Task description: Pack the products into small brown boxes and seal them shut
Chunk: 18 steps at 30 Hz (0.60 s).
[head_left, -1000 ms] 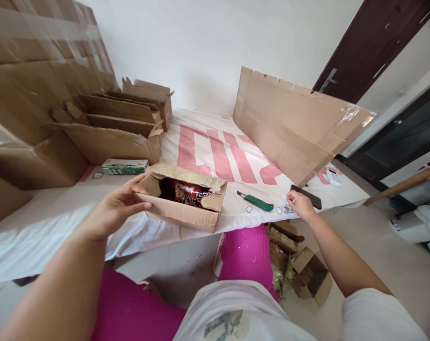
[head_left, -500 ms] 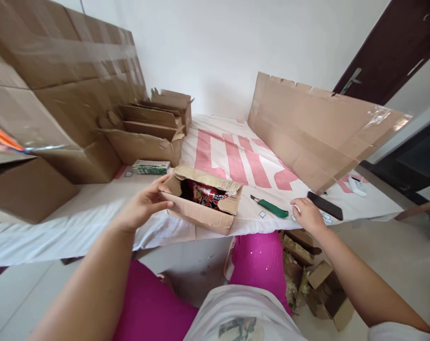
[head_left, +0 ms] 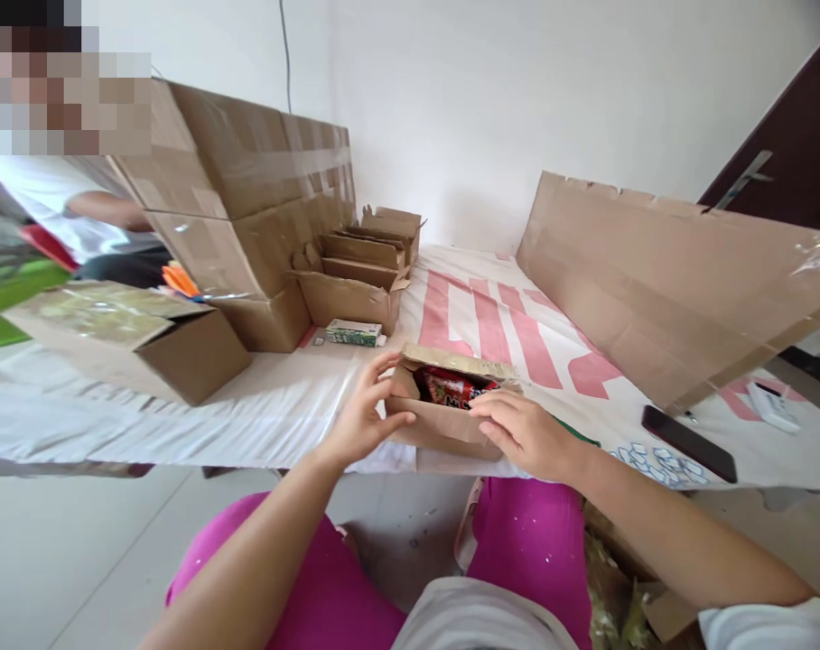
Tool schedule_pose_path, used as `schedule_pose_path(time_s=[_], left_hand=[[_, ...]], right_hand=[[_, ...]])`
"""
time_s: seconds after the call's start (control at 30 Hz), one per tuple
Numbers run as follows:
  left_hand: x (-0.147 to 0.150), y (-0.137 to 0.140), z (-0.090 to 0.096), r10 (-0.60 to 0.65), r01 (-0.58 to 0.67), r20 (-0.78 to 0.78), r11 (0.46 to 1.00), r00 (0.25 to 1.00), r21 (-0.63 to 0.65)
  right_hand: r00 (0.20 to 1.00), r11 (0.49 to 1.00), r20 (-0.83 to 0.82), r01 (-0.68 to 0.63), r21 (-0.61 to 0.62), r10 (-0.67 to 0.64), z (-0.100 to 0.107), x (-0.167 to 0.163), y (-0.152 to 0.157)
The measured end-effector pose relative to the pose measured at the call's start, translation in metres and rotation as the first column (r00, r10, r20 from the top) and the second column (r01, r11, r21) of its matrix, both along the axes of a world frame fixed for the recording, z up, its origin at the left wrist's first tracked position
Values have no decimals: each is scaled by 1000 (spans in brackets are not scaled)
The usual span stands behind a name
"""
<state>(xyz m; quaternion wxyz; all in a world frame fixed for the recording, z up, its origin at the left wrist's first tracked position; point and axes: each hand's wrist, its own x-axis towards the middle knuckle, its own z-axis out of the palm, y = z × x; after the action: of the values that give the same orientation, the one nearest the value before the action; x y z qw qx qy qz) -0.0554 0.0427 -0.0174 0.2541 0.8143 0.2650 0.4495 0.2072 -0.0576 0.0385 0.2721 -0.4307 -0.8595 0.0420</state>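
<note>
A small cardboard box (head_left: 443, 424) lies near the table's front edge with its top partly open. Inside it are shiny red packets (head_left: 451, 386) with printed lettering. My left hand (head_left: 366, 415) grips the box's left end, thumb on the front wall and fingers behind. At the right end, my right hand (head_left: 528, 433) has its fingers hooked over the front edge and right flap. Behind that hand a green-handled utility knife (head_left: 579, 433) shows only in part; its blade is hidden.
Taped cartons (head_left: 247, 171) are stacked left, beside open boxes (head_left: 356, 289) and a small green-white box (head_left: 353, 333). A closed carton (head_left: 159, 343) sits nearer. Rightward are stickers (head_left: 654, 464), a phone (head_left: 687, 442) and a standing cardboard sheet (head_left: 654, 289). A person's arm (head_left: 112, 210) shows far left.
My right hand has moved left from beside the phone onto the box's right end. My left hand keeps its grip. The view has turned left, bringing another person into sight.
</note>
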Motion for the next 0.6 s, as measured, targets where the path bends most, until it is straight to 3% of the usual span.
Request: schedule_pose_path(time_s=[0.1, 0.2, 0.3, 0.37, 0.47, 0.6], left_hand=[[11, -16, 2, 10, -5, -66, 997, 998, 75], [14, -19, 0, 18, -8, -111, 996, 994, 88], [12, -15, -3, 17, -6, -142, 997, 990, 81], [11, -13, -3, 3, 7, -147, 998, 989, 69], [11, -13, -2, -21, 27, -121, 998, 992, 52], [7, -10, 0, 13, -12, -34, 999, 999, 47]], right_hand=[[978, 988, 139, 155, -4, -153, 1, -8, 31], [888, 936, 331, 351, -38, -320, 0, -6, 61], [781, 921, 563, 380, -84, -270, 1, -2, 77], [751, 932, 622, 350, -91, -221, 2, 1, 79], [802, 939, 530, 343, -30, -276, 2, 5, 75], [919, 912, 130, 337, 235, -373, 7, 13, 68]])
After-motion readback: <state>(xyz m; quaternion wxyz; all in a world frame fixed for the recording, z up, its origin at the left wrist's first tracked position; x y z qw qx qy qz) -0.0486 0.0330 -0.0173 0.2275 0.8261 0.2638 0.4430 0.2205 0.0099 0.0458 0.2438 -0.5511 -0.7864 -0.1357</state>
